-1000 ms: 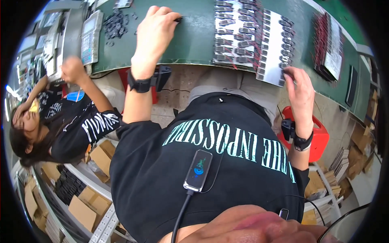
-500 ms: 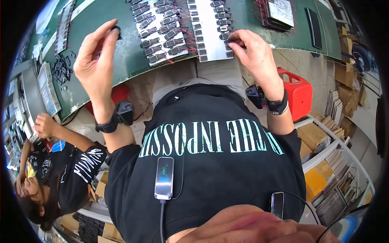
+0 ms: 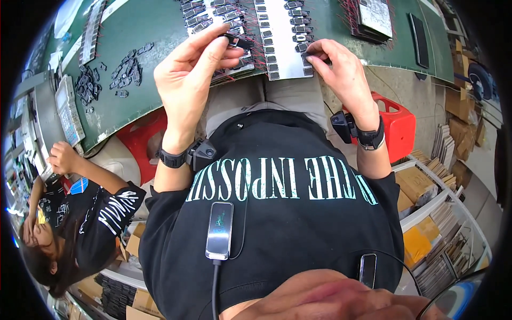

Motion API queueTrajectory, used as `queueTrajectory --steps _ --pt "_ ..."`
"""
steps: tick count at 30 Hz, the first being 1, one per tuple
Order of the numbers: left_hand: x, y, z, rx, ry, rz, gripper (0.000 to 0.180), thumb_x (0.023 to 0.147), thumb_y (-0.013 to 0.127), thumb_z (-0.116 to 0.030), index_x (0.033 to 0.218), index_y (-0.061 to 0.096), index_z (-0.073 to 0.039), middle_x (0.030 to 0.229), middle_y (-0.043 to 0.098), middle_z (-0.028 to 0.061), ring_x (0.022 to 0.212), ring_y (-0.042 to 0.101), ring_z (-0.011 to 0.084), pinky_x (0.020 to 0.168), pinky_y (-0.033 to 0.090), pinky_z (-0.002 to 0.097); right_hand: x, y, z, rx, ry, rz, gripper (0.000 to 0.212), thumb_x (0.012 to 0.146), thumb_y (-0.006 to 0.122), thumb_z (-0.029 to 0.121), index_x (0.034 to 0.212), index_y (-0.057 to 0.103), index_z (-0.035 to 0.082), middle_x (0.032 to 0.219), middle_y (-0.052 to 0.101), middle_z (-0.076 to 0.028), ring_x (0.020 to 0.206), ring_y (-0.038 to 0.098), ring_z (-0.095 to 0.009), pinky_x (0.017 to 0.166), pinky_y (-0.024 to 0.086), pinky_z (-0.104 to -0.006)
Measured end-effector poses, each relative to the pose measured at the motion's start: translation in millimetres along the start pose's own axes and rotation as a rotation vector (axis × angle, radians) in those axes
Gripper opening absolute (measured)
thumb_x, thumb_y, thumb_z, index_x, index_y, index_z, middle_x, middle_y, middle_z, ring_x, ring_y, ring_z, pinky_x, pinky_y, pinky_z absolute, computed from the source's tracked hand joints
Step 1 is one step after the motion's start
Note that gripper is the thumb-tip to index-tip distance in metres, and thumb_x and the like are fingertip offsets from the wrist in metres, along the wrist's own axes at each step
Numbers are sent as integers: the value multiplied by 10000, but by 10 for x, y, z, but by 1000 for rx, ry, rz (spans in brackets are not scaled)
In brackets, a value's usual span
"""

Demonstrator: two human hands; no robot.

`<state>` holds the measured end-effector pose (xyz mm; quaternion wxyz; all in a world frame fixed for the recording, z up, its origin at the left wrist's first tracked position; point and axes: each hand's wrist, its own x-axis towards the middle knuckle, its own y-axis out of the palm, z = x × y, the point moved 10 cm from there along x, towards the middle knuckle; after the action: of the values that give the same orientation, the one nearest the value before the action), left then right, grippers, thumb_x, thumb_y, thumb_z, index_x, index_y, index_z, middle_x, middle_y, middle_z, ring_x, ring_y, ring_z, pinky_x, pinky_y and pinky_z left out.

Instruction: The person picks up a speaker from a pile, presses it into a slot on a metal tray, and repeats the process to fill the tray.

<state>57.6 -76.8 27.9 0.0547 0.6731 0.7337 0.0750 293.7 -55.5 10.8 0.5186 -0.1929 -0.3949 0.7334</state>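
Note:
Held between the thumb and fingers of my left hand (image 3: 186, 82) is a small black plastic part (image 3: 244, 44), just left of a white board (image 3: 288, 65). Rows of small black rectangular modules line both long edges of that board. At its right edge my right hand (image 3: 344, 72) pinches, thumb and forefinger closed at a black module (image 3: 302, 47) in the right row. The fingers partly hide what they grip. Behind my left fingers lie more boards with black modules (image 3: 226, 10) and thin red wires.
Two loose heaps of black parts (image 3: 88, 85) and black pieces (image 3: 128, 69) lie on the green table (image 3: 160, 58). A stack of boards (image 3: 373, 21) and a dark flat bar (image 3: 419, 40) are at right. A red stool (image 3: 397, 125) stands beside me; a person's arm (image 3: 101, 173) is at left.
My left hand has moved right, toward the white board, bringing the black part with it and uncovering a heap of pieces. My right hand stays at the board's right edge.

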Motion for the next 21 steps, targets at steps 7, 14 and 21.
queueTrajectory --steps 7,14,21 --pt "-17 105 62 -35 -36 38 216 959 620 -12 1160 646 62 966 713 124 854 720 172 748 606 268 -14 -10 19 7 15 2 177 859 687 30 1025 632 4 904 657 -123 810 668 -222 752 532 -327" --pt "-40 106 159 -19 -91 26 191 949 639 -21 1124 659 50 957 714 113 847 719 162 743 603 261 -56 -134 126 16 -102 -146 205 873 681 2 1076 648 7 959 680 -79 861 657 -159 795 516 -275" --pt "-23 256 221 28 -31 41 193 958 628 -33 1129 664 49 983 719 112 863 719 153 763 599 251 101 21 562 700 99 -226 137 901 676 20 1036 671 -6 946 687 -40 867 655 -97 788 522 -237"
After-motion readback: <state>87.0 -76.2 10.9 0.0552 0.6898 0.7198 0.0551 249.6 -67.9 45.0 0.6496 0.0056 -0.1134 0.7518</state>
